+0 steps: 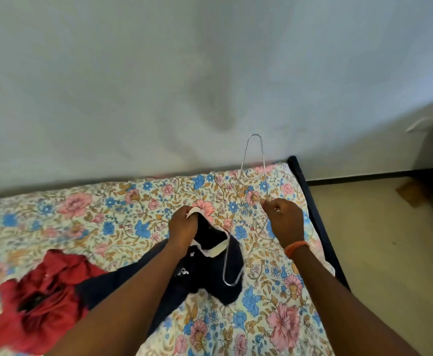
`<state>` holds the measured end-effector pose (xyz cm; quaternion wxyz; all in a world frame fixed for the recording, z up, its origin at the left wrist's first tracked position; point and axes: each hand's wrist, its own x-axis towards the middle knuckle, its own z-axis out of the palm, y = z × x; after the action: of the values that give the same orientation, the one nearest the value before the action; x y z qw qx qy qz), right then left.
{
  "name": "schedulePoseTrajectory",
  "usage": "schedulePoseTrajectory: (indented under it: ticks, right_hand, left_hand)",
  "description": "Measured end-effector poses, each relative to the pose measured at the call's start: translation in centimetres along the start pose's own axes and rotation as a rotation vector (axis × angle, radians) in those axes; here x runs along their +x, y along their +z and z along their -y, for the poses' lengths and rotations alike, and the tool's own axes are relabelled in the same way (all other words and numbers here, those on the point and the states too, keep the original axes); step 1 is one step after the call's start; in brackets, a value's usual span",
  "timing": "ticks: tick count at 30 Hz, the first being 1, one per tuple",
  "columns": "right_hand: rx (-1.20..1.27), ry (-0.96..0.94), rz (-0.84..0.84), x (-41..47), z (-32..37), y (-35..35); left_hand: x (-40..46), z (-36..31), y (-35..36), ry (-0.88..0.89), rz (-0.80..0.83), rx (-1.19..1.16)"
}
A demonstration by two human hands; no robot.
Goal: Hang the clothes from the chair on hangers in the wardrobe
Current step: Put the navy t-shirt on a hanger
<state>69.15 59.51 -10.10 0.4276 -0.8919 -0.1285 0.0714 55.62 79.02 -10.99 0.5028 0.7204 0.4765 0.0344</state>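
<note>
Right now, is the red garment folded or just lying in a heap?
In a heap. The red garment lies crumpled on the flowered bedspread, with no flat folds or straight edges.

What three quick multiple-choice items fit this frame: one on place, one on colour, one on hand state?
1. Where does the red garment lie?
A. On the bed, left of the dark garment
B. On the floor
C. On the hanger

2. What colour is the trim at the dark garment's collar?
A. Yellow
B. White
C. Green

3. What does the right hand do?
A. Hangs idle
B. Presses flat on the bedsheet
C. Pinches the wire hanger

Answers: 1 A, it sits bunched on the floral bedsheet. 2 B, the left hand grips a white edge. 3 C, fingers close on the wire.
</note>
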Motion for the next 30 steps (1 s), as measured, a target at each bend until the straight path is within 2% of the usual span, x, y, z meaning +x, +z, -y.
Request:
schedulePoseTrajectory:
  ticks: [6,10,16,21,24,27,30]
  right_hand:
    - [0.182,-0.017,-0.213,-4.3,10.9,-3.5]
    - [0.235,-0.132,-0.345,-6.4,18.3,-6.7]
    - [0.261,-0.365,-0.464,-9.1,27.0,-8.8]
    - [0.095,-0.717,-0.409,-11.7,30.5,-9.1]
    - [-0.104,-0.921,-0.380,-13.0,30.8,-9.0]
    - [-0.239,-1.033,-0.296,-13.5,30.6,-9.2]
    - [-0.318,-1.126,-0.262,-14.2,31.0,-10.0]
  left_hand:
    - [-7.0,-7.7,-10.3,0.370,0.182,0.457]
    - [-12.1,-12.6,-17.6,0.483,0.207,0.558]
    - [-18.2,-18.0,-25.5,0.422,0.194,0.361]
    - [-21.4,-21.9,-30.9,0.320,0.153,0.140]
    - [-22.6,-23.6,-33.8,0.226,0.117,-0.078]
    - [-23.6,-25.0,-36.6,0.219,0.116,-0.227]
    - [-24.5,-26.3,-38.9,0.266,0.212,-0.244]
